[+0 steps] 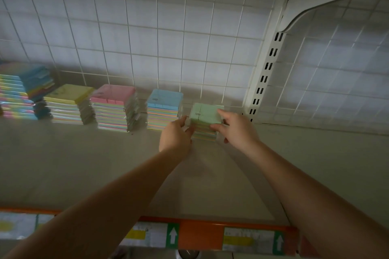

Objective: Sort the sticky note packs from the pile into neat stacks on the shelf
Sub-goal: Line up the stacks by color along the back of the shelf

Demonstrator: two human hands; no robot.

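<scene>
A green-topped stack of sticky note packs [203, 114] stands far back on the shelf [105, 164], rightmost in a row. My left hand [175, 135] grips its left side with curled fingers. My right hand [235, 128] holds its right side, the thumb across the front and the fingers on the top pack. To the left stand a blue-topped stack [164, 109], a pink-topped stack [113, 107], a yellow-topped stack [67, 103] and a taller, uneven pile of mixed packs [23, 92].
A white wire grid [168, 38] backs the shelf. A slotted white upright [267, 69] and a bracket stand just right of the green stack. An orange price rail with labels [200, 235] runs along the shelf's front edge.
</scene>
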